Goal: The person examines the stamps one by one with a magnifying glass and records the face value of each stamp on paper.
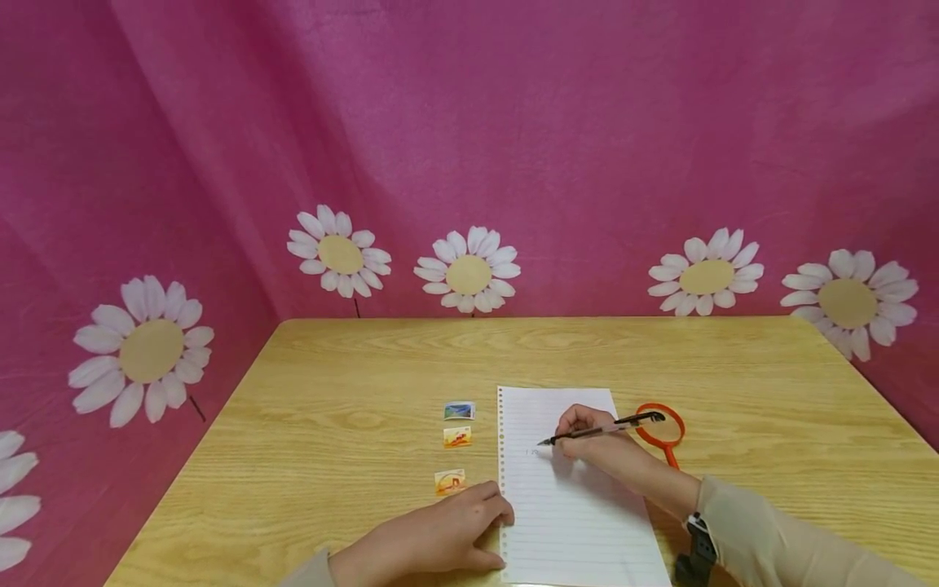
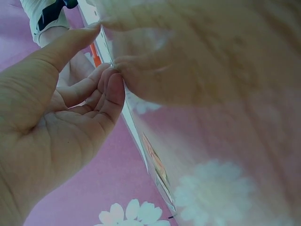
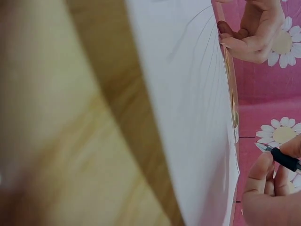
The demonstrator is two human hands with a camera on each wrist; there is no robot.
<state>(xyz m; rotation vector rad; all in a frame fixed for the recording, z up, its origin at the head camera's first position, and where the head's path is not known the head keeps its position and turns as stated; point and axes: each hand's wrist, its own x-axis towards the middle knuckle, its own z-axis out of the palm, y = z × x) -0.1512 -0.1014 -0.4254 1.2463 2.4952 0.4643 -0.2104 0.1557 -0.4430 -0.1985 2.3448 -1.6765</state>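
My right hand (image 1: 601, 447) pinches a black-gripped pen (image 1: 587, 433) between thumb and fingers. Its tip is over the upper left of a lined loose-leaf sheet (image 1: 579, 538), beside a few faint marks. The pen tip also shows in the right wrist view, near the thumb (image 3: 291, 147). At the sheet's holed left edge rests my left hand (image 1: 451, 530), its fingers loosely bent and the fingertips touching down. In the left wrist view nothing lies inside the left palm (image 2: 70, 127).
Left of the sheet lie several small stamp-like pictures: a blue-green one (image 1: 460, 411), a yellow one (image 1: 457, 438) and an orange one (image 1: 450, 482) near the left hand. A red magnifying glass (image 1: 670, 454) is partly behind the right forearm. Pink flowered cloth (image 1: 587, 163) surrounds the wooden table (image 1: 330, 408).
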